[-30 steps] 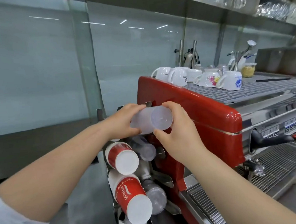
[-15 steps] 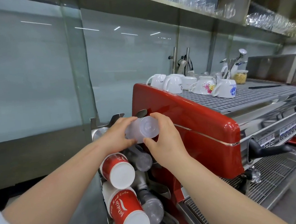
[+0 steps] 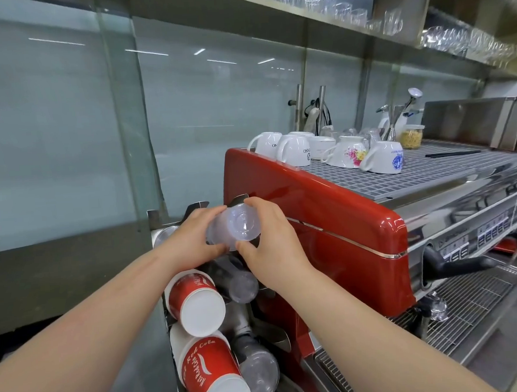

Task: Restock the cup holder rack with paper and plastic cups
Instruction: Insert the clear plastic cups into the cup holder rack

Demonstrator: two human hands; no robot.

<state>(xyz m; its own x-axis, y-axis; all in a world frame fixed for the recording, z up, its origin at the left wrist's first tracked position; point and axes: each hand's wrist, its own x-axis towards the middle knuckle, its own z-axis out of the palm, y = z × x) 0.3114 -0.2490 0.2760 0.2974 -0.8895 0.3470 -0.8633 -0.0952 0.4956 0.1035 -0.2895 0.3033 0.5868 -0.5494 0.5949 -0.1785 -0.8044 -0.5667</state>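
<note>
Head view. Both hands grip a stack of clear plastic cups point(image 3: 233, 226), held on its side with the closed base toward the camera, at the top slot of the cup holder rack point(image 3: 197, 206), just left of the red espresso machine point(image 3: 313, 222). The left hand point(image 3: 193, 239) wraps the stack from 9 o'clock, fingers curled over its upper side; the right hand point(image 3: 272, 243) clamps it from 3 o'clock, thumb under the base rim at 6 o'clock and fingers arched over the top. Directly at 6 o'clock of the held stack, a second clear cup stack point(image 3: 241, 284) sits in the rack; at its 8 o'clock lies a red-and-white paper cup stack point(image 3: 197, 302). Lower still, another red paper cup stack point(image 3: 214, 377) lettered "Red Cola" lies beside a third clear stack point(image 3: 259, 374). At 1 o'clock, white ceramic mugs point(image 3: 333, 150) rest inverted on the machine's top grille point(image 3: 431, 170). Glassware point(image 3: 389, 21) lines the shelf at 12 o'clock.
</note>
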